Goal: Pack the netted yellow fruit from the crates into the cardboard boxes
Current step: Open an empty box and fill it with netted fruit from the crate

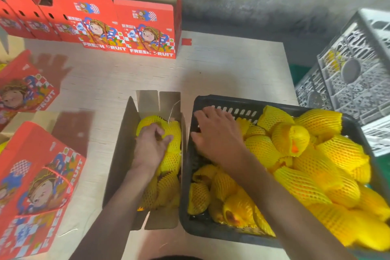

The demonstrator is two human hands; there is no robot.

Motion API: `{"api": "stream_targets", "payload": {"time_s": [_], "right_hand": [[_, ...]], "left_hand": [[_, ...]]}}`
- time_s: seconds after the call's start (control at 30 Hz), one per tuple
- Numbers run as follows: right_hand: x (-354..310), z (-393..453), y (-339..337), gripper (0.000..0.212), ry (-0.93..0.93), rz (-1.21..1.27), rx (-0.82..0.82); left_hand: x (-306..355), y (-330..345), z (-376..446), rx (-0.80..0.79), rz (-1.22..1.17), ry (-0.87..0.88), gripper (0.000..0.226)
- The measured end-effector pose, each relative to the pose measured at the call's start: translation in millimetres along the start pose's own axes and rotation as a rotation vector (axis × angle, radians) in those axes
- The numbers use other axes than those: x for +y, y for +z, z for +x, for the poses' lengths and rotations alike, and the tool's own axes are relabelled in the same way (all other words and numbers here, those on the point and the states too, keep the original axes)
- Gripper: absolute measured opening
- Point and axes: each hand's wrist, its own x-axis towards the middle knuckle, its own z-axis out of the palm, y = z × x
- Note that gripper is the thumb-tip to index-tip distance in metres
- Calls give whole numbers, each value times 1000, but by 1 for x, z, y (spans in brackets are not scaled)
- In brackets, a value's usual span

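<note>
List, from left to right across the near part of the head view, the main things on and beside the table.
Closed red box → open cardboard box holding netted fruit, left hand inside → right hand → black crate of netted fruit → grey crates.

"FRESH FRUIT" stands in white capitals along the bottom edge of two upright red boxes at twelve o'clock, the left red box [92,27] and the right red box [147,31], each partly crossed by a handle cord. On the tilted box at nine o'clock [25,88] only "FRUIT" reads. The lying box at seven o'clock [40,192] shows "FRUIT" and part of "FRESH"; the small characters are too blurred to read.
</note>
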Motion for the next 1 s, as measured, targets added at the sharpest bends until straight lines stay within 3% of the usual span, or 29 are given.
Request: {"api": "stream_targets", "payload": {"time_s": [0.1, 0.17, 0.27, 0.37, 0.4, 0.57, 0.7, 0.77, 0.87, 0.93, 1.0], "right_hand": [[42, -24, -2, 42, 357, -208, -169], [52, -37, 5, 40, 474, -342, -287], [51, -47, 21, 49, 455, -490, -350], [52, -46, 27, 45, 401, -522, -317], [54, -45, 27, 42, 393, -515, -303], [46, -42, 5, 48, 362, -134, -61], [-8, -34, -16, 64, 154, 290, 211], [-43, -32, -17, 66, 40, 527, 231], [-75, -33, -8, 68, -73, 764, 80], [-68, -37, 4, 54, -85, 703, 106], [-40, -39, 15, 39, 49, 479, 185]], "left_hand": [[3, 6, -2, 1, 17, 32, 23], [4, 5, -4, -2, -31, 23, 24], [0, -1, -4, -31, -244, -20, 23], [-5, -8, -7, -66, -428, -144, 8], [-6, -10, -10, -82, -457, -193, 14], [-16, -22, -21, -36, -473, -328, 18], [-6, -41, -35, 38, -548, -285, 24], [2, -52, -41, -68, -763, -325, 43], [7, -68, -43, -409, -1064, -357, 62], [9, -69, -42, -284, -862, -365, 52], [5, -61, -42, -30, -364, -214, 45]]}}
